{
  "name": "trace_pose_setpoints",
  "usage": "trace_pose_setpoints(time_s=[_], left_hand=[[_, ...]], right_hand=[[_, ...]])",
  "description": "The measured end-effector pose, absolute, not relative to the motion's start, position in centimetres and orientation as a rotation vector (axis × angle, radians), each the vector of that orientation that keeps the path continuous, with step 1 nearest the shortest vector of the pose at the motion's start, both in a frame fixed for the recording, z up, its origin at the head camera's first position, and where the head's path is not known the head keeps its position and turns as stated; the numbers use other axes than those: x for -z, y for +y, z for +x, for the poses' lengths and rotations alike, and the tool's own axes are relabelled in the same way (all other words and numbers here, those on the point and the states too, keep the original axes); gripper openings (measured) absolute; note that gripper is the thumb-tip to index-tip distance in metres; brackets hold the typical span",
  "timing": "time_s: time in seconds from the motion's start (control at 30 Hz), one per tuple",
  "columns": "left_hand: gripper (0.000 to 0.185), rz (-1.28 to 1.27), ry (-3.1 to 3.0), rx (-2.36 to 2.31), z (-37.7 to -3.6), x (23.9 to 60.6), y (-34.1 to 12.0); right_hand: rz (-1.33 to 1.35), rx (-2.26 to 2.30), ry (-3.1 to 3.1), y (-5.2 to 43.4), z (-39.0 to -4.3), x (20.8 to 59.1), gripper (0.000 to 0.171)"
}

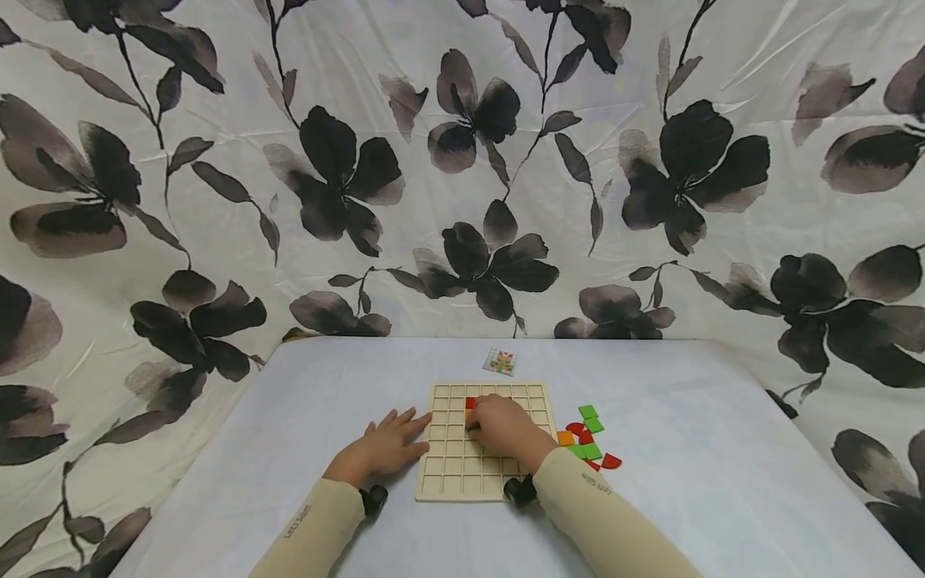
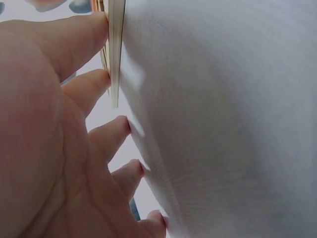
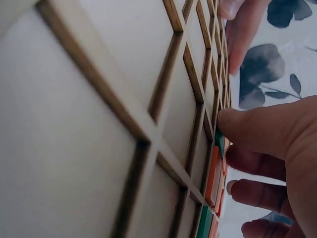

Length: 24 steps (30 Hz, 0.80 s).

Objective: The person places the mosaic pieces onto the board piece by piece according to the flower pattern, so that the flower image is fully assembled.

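A wooden grid board (image 1: 462,474) lies on the white-covered table. My left hand (image 1: 408,433) rests flat beside it, straight fingers (image 2: 96,82) touching the board's left edge (image 2: 116,49). My right hand (image 1: 478,425) is curled over the board's middle rows. Up close, its thumb (image 3: 247,124) and forefinger pinch a green tile (image 3: 219,140) into a cell, next to orange and red tiles (image 3: 213,176) set in the grid. One red tile (image 1: 470,402) shows above the knuckles. The other placed tiles are hidden under the hand.
Loose green (image 1: 591,419), red (image 1: 610,461) and orange (image 1: 565,438) tiles lie in a small heap right of the board. A small picture card (image 1: 500,360) sits behind it. A flowered curtain (image 1: 462,160) hangs around the table's far and side edges.
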<state>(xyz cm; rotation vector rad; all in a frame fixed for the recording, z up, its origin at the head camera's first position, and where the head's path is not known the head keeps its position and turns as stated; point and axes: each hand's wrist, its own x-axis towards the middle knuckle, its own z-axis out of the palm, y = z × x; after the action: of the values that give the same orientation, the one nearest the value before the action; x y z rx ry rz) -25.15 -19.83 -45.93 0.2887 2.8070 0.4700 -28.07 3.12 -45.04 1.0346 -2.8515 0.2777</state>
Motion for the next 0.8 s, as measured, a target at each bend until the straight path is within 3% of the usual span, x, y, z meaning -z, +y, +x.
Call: trace_pose_setpoints(time_s=[0.3,0.8], left_hand=[[0.059,0.263,2.807,-0.463,-25.2,45.7,-19.6],[0.060,0.245,2.812,-0.449,-25.4,45.8,-19.5]], right_hand=[[0.979,-0.399,-2.887,4.8,-28.2,44.9,0.013],[0.535,-0.523,-3.137,15.8,-28.2,43.3,0.015]])
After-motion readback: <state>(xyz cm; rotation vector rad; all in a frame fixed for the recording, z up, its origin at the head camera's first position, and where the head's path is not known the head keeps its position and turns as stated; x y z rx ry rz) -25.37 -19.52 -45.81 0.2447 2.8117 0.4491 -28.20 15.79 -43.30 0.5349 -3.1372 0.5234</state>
